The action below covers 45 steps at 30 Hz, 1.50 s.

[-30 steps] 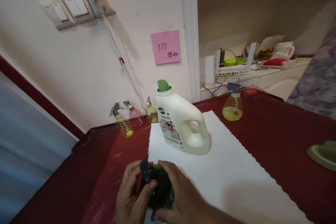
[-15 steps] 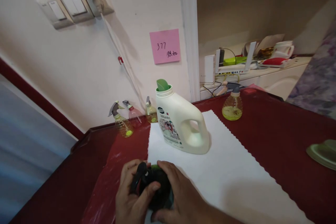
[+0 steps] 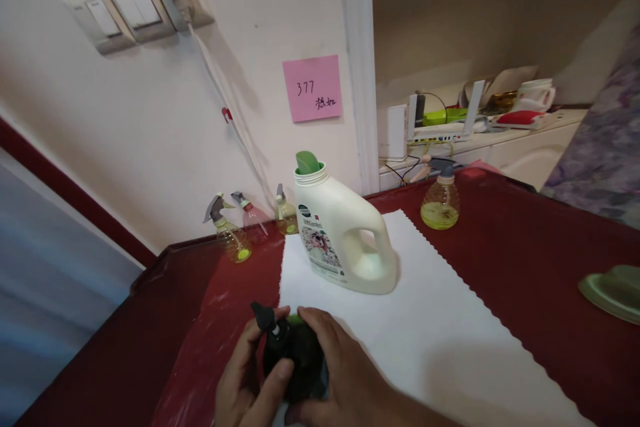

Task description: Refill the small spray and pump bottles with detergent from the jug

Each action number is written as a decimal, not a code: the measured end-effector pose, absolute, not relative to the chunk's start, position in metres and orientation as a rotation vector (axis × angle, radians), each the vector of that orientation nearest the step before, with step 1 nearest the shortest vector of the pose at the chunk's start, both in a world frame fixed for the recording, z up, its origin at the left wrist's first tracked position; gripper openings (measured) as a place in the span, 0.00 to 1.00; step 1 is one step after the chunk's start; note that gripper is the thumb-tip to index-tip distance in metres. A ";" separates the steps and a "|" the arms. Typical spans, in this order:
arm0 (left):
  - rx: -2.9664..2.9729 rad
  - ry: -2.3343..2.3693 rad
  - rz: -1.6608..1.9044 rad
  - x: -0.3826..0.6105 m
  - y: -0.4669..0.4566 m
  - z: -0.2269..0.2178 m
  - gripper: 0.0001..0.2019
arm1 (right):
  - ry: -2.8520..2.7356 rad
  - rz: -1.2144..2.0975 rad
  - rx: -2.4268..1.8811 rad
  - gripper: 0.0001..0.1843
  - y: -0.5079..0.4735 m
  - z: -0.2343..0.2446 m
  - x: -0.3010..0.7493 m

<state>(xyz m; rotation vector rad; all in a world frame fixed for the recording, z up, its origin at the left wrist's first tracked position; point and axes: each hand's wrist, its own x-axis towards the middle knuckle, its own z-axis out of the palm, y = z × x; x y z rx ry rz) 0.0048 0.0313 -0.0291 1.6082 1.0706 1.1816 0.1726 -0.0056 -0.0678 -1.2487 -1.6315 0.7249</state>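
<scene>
My left hand [image 3: 243,373] and right hand [image 3: 345,367] curl closed around a dark, rounded spray bottle [image 3: 295,363], its black trigger head jutting up, over the near edge of a scallop-edged white sheet [image 3: 425,347] on a glossy red tabletop [image 3: 500,260], below a cream plastic jug [image 3: 345,247].

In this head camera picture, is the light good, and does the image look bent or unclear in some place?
In the head view, the wall leans strongly from wide-angle distortion; the dark bottle is underexposed, hiding its detail; a soft shadow lies on the white paper; the jug is evenly lit, without strong glare.
</scene>
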 end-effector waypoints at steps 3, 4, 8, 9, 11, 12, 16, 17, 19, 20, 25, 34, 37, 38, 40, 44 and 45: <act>1.728 1.079 1.262 0.009 0.034 -0.025 0.26 | -1.649 0.710 -1.253 0.62 -0.006 -0.071 0.172; 1.745 1.094 1.276 0.011 0.035 -0.024 0.24 | -1.654 0.701 -1.252 0.62 -0.006 -0.072 0.172; 1.709 1.106 1.235 0.014 0.035 -0.020 0.16 | -1.656 0.688 -1.248 0.63 -0.006 -0.072 0.172; 1.682 1.097 1.228 0.014 0.035 -0.021 0.17 | -1.655 0.698 -1.252 0.64 -0.006 -0.071 0.173; 1.613 1.083 1.243 0.012 0.033 -0.023 0.19 | -1.653 0.736 -1.264 0.64 -0.006 -0.068 0.174; 1.573 1.081 1.247 0.010 0.032 -0.025 0.20 | -1.654 0.753 -1.274 0.64 -0.006 -0.065 0.174; 1.477 1.109 1.171 0.002 0.030 -0.032 0.23 | -1.657 0.774 -1.303 0.64 -0.007 -0.059 0.175; 1.475 1.118 1.152 0.001 0.030 -0.033 0.23 | -1.664 0.773 -1.301 0.64 -0.007 -0.058 0.175; 1.500 1.119 1.154 0.001 0.030 -0.034 0.23 | -1.666 0.768 -1.290 0.63 -0.007 -0.059 0.175; 1.523 1.111 1.166 0.002 0.031 -0.033 0.22 | -1.665 0.764 -1.284 0.63 -0.007 -0.060 0.174; 1.628 1.097 1.194 0.005 0.032 -0.030 0.20 | -1.647 0.753 -1.277 0.63 -0.006 -0.063 0.174; 1.531 1.156 1.206 -0.001 0.045 -0.020 0.26 | -1.554 0.736 -1.296 0.63 -0.009 -0.073 0.170; 1.497 1.203 1.249 -0.005 0.053 -0.020 0.28 | -1.457 0.789 -1.355 0.62 -0.012 -0.068 0.167; 1.506 1.221 1.239 -0.006 0.056 -0.021 0.28 | -1.405 0.814 -1.383 0.62 -0.013 -0.062 0.167; 1.524 1.249 1.203 -0.010 0.060 -0.026 0.29 | -1.301 0.868 -1.416 0.62 -0.016 -0.048 0.167; 1.539 1.252 1.141 -0.015 0.066 -0.036 0.30 | -1.174 0.931 -1.347 0.64 -0.022 -0.015 0.174; 1.550 1.260 1.133 -0.016 0.068 -0.037 0.30 | -1.164 0.936 -1.327 0.64 -0.024 -0.008 0.179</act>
